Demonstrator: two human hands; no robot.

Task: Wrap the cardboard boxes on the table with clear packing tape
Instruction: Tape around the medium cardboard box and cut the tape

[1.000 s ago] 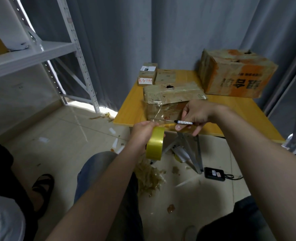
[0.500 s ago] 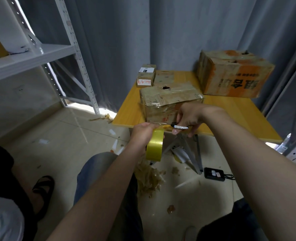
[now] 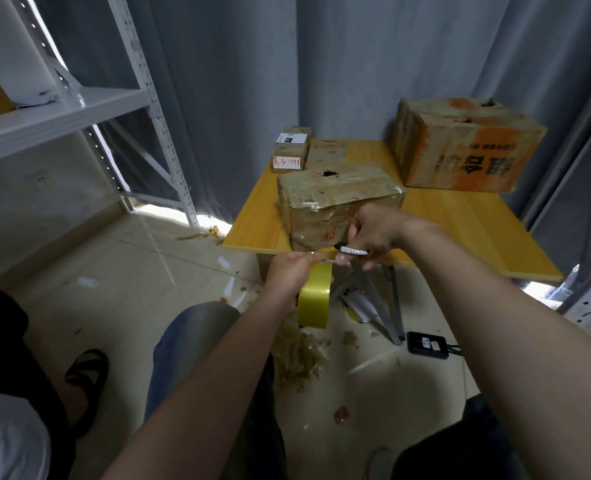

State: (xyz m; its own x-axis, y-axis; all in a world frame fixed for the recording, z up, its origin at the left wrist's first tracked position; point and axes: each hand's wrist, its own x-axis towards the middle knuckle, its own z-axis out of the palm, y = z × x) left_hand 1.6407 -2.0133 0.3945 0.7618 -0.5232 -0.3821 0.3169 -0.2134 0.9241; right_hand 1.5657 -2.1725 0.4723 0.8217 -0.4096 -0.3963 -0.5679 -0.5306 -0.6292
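A taped cardboard box point(image 3: 335, 199) stands at the front edge of the yellow table point(image 3: 460, 233). My left hand point(image 3: 289, 273) grips a yellowish tape roll point(image 3: 315, 299) just below the table's edge. A short stretch of tape runs from the roll up toward the box's near face. My right hand point(image 3: 373, 233) holds a small black-and-white cutter or pen point(image 3: 353, 251) against that tape, right in front of the box.
A large orange-printed carton point(image 3: 460, 147) sits at the table's back right. Two small boxes point(image 3: 290, 148) and a flat one point(image 3: 327, 154) stand at the back left. A white metal shelf point(image 3: 62, 109) is on the left. Tape scraps point(image 3: 297, 351) and a black device point(image 3: 427, 344) lie on the floor.
The stretch of tape between roll and box has grown shorter. My right hand with the small tool has shifted slightly left and down toward the roll.
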